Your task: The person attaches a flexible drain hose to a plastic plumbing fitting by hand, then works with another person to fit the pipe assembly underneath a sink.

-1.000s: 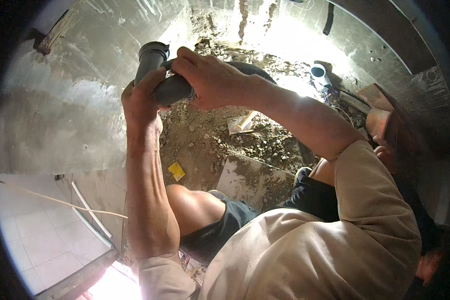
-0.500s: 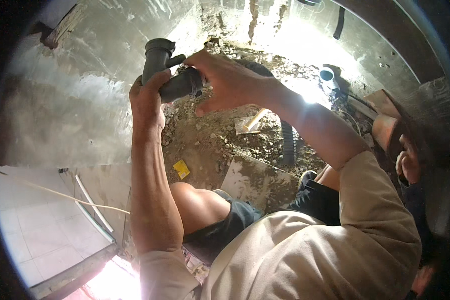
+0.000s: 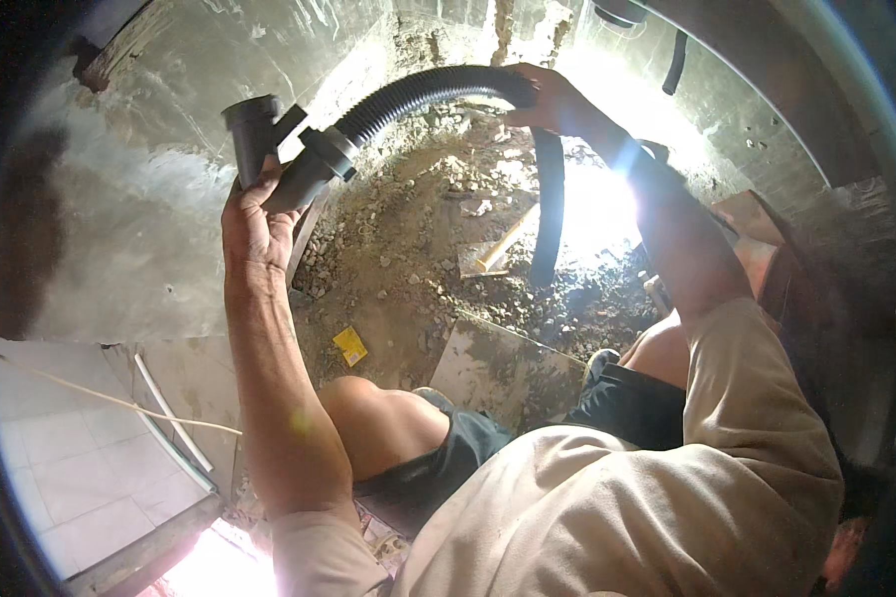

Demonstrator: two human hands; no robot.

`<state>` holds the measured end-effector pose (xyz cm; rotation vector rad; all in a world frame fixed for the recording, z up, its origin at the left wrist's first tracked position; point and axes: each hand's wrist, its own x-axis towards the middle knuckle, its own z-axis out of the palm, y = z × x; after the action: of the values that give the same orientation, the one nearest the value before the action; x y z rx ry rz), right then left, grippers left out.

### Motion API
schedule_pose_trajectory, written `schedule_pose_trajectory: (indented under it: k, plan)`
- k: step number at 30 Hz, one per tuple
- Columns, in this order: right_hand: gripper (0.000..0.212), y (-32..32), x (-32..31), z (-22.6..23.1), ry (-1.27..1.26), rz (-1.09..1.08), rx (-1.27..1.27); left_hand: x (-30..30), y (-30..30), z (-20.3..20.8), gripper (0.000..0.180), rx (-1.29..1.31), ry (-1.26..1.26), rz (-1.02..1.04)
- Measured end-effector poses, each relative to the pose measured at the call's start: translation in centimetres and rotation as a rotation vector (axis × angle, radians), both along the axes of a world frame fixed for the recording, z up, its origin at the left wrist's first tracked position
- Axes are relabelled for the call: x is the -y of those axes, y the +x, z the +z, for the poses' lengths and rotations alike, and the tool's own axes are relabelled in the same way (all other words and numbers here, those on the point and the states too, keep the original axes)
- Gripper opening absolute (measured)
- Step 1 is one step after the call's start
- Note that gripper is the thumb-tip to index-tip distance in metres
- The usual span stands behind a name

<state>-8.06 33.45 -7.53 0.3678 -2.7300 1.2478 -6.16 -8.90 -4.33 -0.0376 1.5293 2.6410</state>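
My left hand is wrapped round a dark grey plastic pipe fitting, a bent piece with an open round end and a short side branch. A black corrugated hose runs from the fitting's collar and arches over to the right. My right hand is closed round the hose at the far end of the arch, its fingers partly lost in glare. Beyond that grip the hose hangs down toward the rubble. Both hands are raised above the floor in front of me.
Broken stones and dirt cover the floor. On it lie a yellow packet, a smeared flat board near my knees, and a yellow stick-like piece. A concrete wall rises at left, with a pale cable below. Strong light glares at right.
My right hand has moved from beside the fitting up and right along the hose, lifting it into an arch. My left hand has shifted slightly left and down with the fitting.
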Motion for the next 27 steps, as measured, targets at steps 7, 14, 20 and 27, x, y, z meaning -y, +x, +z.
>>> schedule_pose_trajectory:
  k: [7, 14, 20, 27]
  plan:
    - [0.059, 4.5, 1.2, 0.3, 0.014, -0.085, 0.081, 4.1, -0.6, -1.0, 0.042, -0.044, -0.013, 0.117]
    - [0.058, 2.8, -2.2, -3.5, 0.362, 0.214, -0.049, 3.5, 0.5, 1.0, 0.036, -0.120, -0.507, 0.094]
    - [0.061, 4.2, 0.4, -2.4, -0.297, 0.239, 0.733, 9.6, -1.0, 0.1, 0.040, 0.060, -0.201, 0.157]
    - [0.051, 7.0, 1.0, -3.7, 0.291, 0.008, 0.342, 11.0, -1.8, -1.5, 0.043, 0.238, -0.174, 0.283]
